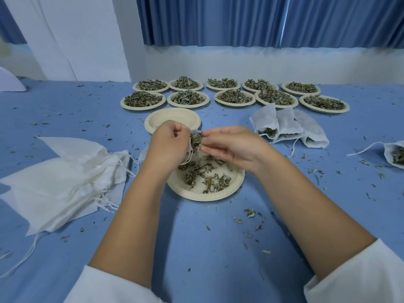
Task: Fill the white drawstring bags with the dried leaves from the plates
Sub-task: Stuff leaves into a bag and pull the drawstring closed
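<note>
**Loading a bag over the near plate**

The left grip (169, 142) is clenched on the mouth of a bag (195, 131), pinching its rim open. Most of the cloth is hidden behind the fingers, and its drawstring (189, 159) hangs below. The right grip (229, 147) pinches a tuft of leaves (196, 139) right at that mouth. Both work above the plate (196, 196), which lies on the blue surface (207, 248) and holds only a thin scatter of leaves.

Handling, as judged: the bag is thin, limp cloth with no shape of its own, so it is best taken at the rim, where a pinch keeps the mouth open; held lower it would likely fold shut. The leaves look light, dry and brittle. Loose pinches should suit them, since a hard squeeze would probably crumble them and an open palm would shed them.

Surroundings: an empty plate (153, 124) lies just beyond the hands, and two rows of full plates (142, 108) stand farther back. Spare bags (65, 176) are piled to the left with their strings tangled. Three filled bags (286, 125) lie to the right, with another (391, 149) at the far right edge. Crumbs (249, 213) are strewn over the surface. Nothing blocks the reach to the plate; the hanging drawstring could drag through the leaves.
</note>
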Demonstrator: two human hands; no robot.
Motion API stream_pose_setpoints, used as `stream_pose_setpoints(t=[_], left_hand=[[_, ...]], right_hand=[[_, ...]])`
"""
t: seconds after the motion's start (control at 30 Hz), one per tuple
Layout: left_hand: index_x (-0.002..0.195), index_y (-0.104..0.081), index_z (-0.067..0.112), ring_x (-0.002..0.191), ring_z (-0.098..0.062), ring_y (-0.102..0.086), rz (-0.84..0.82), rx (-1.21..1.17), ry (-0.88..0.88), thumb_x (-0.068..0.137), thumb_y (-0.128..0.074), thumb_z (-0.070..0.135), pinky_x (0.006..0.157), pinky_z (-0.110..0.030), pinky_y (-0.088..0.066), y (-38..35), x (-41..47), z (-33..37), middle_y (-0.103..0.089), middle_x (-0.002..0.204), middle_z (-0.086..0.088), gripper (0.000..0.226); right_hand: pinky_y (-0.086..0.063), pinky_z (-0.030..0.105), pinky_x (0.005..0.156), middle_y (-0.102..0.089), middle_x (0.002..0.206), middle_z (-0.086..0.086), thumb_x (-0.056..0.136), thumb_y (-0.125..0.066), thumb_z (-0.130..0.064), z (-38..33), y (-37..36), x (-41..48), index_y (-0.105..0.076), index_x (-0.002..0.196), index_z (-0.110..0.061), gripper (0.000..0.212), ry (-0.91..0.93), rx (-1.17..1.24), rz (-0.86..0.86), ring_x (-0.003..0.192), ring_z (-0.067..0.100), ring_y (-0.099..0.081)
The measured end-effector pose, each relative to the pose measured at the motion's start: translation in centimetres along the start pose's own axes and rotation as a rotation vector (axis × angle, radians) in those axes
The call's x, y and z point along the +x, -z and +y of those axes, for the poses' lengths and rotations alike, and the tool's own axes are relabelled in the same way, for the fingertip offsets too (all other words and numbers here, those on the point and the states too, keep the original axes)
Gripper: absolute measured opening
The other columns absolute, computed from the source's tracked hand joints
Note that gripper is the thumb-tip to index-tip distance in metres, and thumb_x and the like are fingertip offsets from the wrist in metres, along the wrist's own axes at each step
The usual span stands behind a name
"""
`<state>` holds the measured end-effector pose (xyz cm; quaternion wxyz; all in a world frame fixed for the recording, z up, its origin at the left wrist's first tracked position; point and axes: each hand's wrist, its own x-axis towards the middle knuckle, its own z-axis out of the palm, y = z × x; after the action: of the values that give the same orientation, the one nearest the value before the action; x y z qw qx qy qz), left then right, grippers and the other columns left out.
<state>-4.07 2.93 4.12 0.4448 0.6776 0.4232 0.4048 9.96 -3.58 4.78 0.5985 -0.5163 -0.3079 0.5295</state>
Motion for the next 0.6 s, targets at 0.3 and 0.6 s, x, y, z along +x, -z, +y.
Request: stream_pose_setpoints(t=[0.3, 0.6], left_hand=[[0.083, -0.059, 0.017, 0.033, -0.001, -0.036, -0.158, -0.051, 0.024, 0.097, -0.049, 0.014, 0.053, -0.023, -0.036, 0.3, -0.8, 1.0, -0.042, 0.035, 0.013, 0.018], [0.092, -0.062, 0.004, 0.033, -0.004, -0.019, -0.335, -0.182, 0.046, 0.100, -0.045, 0.007, 0.037, -0.016, -0.020, 1.4, -1.4, 2.0, -0.028, 0.039, 0.009, 0.018]], right_hand=[[-0.043, 0.014, 0.042, -0.062, 0.060, -0.004, 0.077, -0.077, 0.001, 2.4, -1.3, 0.7, -0.063, 0.083, -0.012, 0.020, 0.180, -0.244, 0.210, 0.040, 0.001, -0.051], [-0.057, 0.020, 0.064, -0.075, 0.079, 0.011, 0.091, -0.062, 0.002, 2.4, -1.1, 0.9, -0.067, 0.091, 0.002, 0.005, 0.005, -0.020, -0.083, 0.075, 0.016, -0.074]])
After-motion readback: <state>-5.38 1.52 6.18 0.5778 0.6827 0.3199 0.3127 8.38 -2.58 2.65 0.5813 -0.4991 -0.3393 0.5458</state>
